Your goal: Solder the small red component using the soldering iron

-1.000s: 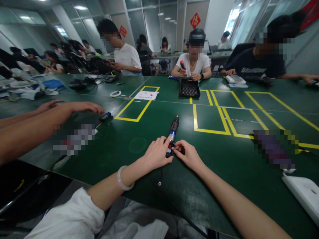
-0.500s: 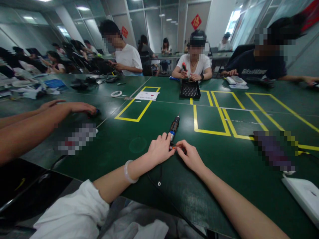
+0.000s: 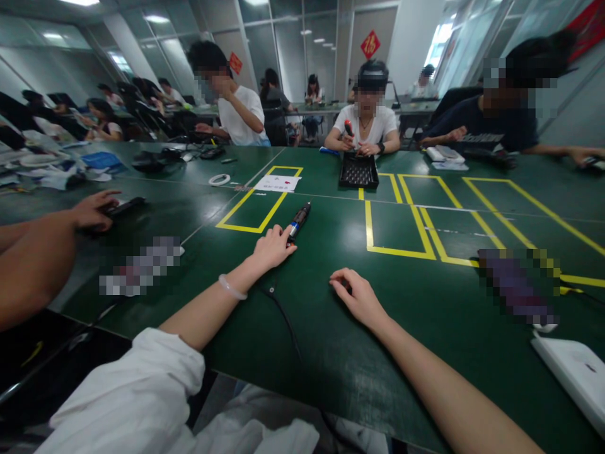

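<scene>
An electric screwdriver [image 3: 300,222], dark-bodied with a blue and silver band, lies on the green table [image 3: 302,296], its thin tip pointing away and to the right. Its rear end is covered by my left hand [image 3: 273,247], whose fingers are closed over it. A black cable [image 3: 286,315] with a small ring on it runs along the table below that hand. Apart from the tool, my right hand [image 3: 358,295] rests on the table with fingers curled and the thumb close to the index finger. Whatever may be between those fingertips is hidden.
Yellow tape outlines [image 3: 401,253] mark the table. Across from me a person holds a red-handled tool over a black tray [image 3: 358,171]. A co-worker's hand [image 3: 97,211] is at left. A white paper sign [image 3: 278,183] and a white box [image 3: 574,372] also lie here.
My left hand and the electric screwdriver have moved left and away from my right hand, which stays nearly in place. The cable has shifted with the tool. The co-worker's hand at left has drawn back.
</scene>
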A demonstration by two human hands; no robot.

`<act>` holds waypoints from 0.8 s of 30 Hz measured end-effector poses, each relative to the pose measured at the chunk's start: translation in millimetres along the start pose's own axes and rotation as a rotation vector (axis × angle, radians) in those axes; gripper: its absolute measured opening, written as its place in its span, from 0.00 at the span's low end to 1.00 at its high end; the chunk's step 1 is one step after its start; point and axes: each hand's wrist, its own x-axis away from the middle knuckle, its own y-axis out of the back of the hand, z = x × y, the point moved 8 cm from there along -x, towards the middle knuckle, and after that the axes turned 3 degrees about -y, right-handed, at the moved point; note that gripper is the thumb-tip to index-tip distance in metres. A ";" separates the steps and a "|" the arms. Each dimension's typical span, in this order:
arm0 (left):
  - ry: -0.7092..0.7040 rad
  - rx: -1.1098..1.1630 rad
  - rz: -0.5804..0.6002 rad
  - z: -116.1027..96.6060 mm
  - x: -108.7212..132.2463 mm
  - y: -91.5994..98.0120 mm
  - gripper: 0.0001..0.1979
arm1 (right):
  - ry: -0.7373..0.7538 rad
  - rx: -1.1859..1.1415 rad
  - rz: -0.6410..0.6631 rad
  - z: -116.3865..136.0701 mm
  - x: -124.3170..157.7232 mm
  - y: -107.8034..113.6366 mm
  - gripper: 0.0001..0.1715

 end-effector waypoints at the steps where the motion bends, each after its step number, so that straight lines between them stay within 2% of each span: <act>1: 0.027 -0.002 0.008 13.7 -7.5 -1.8 0.32 | 0.002 0.004 0.005 0.9 0.0 -0.2 0.06; 8: 0.217 -0.003 0.048 104.4 -46.9 -9.2 0.32 | -0.002 0.026 0.037 1.1 -0.5 -2.5 0.06; 12: 0.274 -0.028 0.077 141.5 -55.8 -9.1 0.31 | 0.004 0.039 0.044 0.3 -0.7 -3.4 0.06; 15: 0.270 -0.095 0.016 150.9 -53.6 -3.0 0.29 | 0.013 0.050 0.047 0.9 -0.6 -4.0 0.06; 19: 0.236 -0.166 -0.094 142.1 -45.8 3.4 0.25 | 0.022 0.059 0.044 1.2 -0.3 -4.1 0.06; 24: 0.277 -0.125 -0.103 138.3 -45.1 8.5 0.20 | 0.032 0.066 0.052 -0.3 -0.1 -5.8 0.06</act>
